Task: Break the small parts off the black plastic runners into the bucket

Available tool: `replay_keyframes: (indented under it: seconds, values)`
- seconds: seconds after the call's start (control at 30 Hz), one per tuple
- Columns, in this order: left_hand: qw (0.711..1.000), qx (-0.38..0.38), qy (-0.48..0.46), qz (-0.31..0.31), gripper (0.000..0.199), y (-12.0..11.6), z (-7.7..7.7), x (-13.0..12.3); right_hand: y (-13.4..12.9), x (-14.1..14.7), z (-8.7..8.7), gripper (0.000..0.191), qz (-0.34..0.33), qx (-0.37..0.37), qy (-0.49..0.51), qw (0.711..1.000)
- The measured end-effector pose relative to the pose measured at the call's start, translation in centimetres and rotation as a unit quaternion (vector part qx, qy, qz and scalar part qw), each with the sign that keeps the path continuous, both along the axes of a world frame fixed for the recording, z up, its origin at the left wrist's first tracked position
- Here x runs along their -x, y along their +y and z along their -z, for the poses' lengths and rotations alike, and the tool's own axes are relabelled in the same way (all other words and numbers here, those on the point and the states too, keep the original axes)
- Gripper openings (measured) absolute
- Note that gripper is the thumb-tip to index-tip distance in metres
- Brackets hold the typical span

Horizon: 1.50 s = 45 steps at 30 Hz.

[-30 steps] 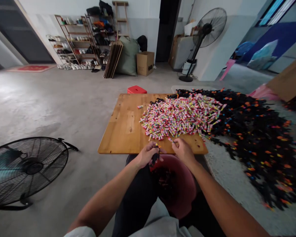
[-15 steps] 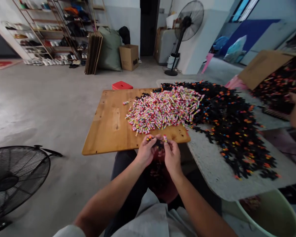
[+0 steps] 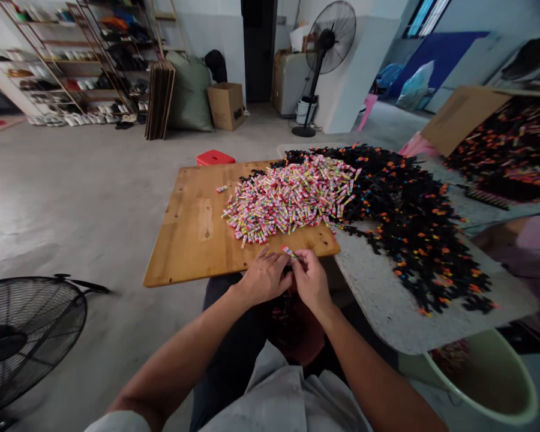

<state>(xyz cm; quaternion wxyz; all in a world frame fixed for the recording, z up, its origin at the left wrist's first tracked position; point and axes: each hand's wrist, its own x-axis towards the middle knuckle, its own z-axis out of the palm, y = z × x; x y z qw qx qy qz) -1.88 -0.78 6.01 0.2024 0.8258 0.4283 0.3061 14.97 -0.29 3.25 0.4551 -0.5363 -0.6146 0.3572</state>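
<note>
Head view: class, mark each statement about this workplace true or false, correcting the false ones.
1. The right hand holds a small red-ended piece. True.
2. The left hand is far from the right. False: it is close beside it.
3. A heap of similar pieces lies on the wooden board. True.
4. Most of the black heap lies left of that heap. False: most lies right.
5. The pedestal fan stands on the board. False: it stands on the floor.
</note>
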Motion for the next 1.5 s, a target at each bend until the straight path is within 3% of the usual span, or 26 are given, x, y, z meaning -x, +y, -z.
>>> replay_keyframes:
  seconds: [0.17,0.3,0.47,0.63,0.87,1.0,1.3,1.5]
  values:
    - [0.999,0.006,-0.030,-0.007,0.023,-0.1,1.6,0.3,-0.8,-1.5,-0.4,0.035,-0.006,0.051,0.095,0.994]
    - [0.999,-0.009,-0.046,-0.018,0.025,-0.3,1.3,0.5,-1.3,-3.4,-1.0,0.037,-0.050,0.103,0.137,0.984]
    - [0.998,0.007,-0.062,-0.023,0.032,-0.4,0.5,0.3,-2.1,-4.9,-1.8,0.035,-0.108,0.104,0.122,0.981]
    - [0.997,0.021,-0.072,-0.014,0.036,-0.2,0.8,0.4,-2.3,-5.4,-2.6,0.035,-0.112,0.095,0.112,0.983]
    - [1.000,-0.016,0.002,0.015,0.041,0.3,1.1,0.7,-2.2,-5.8,-3.2,0.033,-0.101,0.109,0.100,0.984]
    - [0.999,-0.036,-0.022,-0.012,0.038,0.5,1.5,0.6,-2.2,-6.0,-3.1,0.028,-0.099,0.098,0.086,0.987]
    - [0.999,-0.050,-0.004,0.014,0.043,0.4,1.3,0.5,-2.0,-6.5,-3.5,0.023,-0.118,0.067,-0.006,0.991]
    - [0.998,-0.015,-0.042,0.039,0.048,0.5,1.1,0.5,-2.0,-6.4,-3.2,0.023,-0.118,0.075,0.031,0.990]
